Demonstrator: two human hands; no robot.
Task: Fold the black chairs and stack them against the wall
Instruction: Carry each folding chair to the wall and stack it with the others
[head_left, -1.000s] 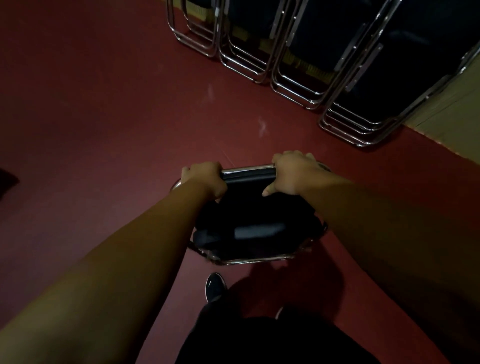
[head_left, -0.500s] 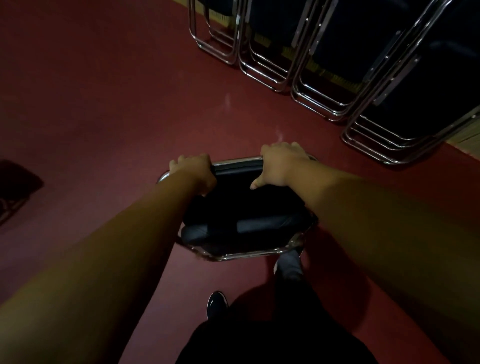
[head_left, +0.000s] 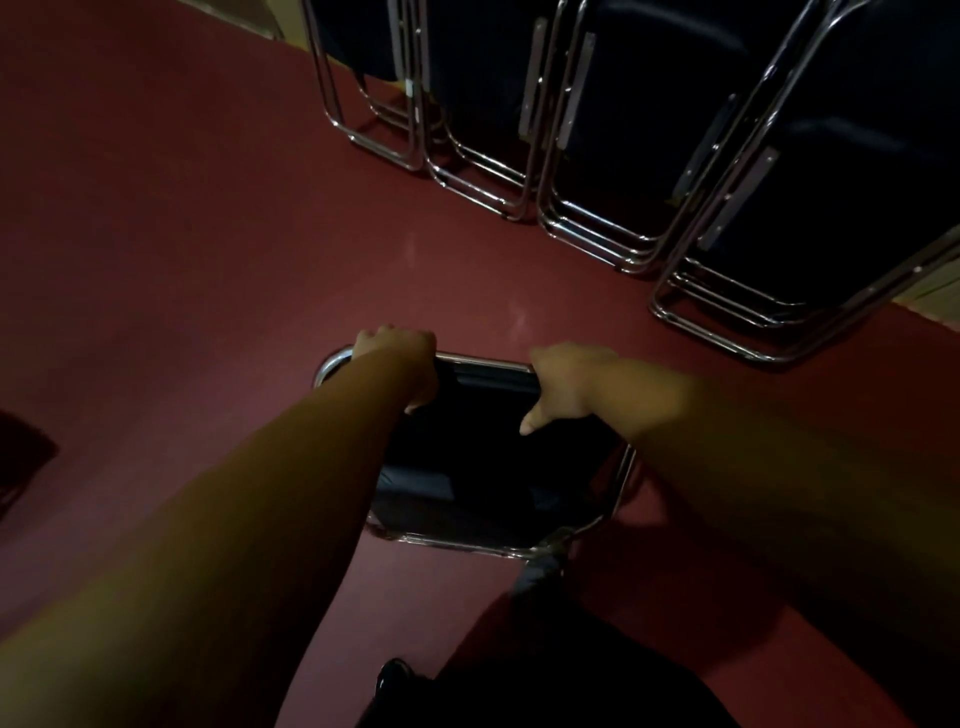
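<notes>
I hold a folded black chair (head_left: 483, 467) with a chrome tube frame upright in front of me, seen from above. My left hand (head_left: 400, 353) grips the left part of its top rail. My right hand (head_left: 566, 384) grips the right part of the rail, thumb pointing down over the black backrest. The chair's lower frame shows near my feet. Several folded black chairs (head_left: 649, 130) with chrome legs lean in a row along the wall at the top of the view, a short way beyond the chair I hold.
The floor (head_left: 182, 234) is dark red and open to the left. A dark object (head_left: 21, 462) lies at the left edge. A pale wall strip (head_left: 935, 291) shows at the right. My dark trousers and a black shoe (head_left: 395, 675) are at the bottom.
I have stepped forward with the chair, so the row of folded chairs is closer and larger in view. Both hands keep their grip on the top rail.
</notes>
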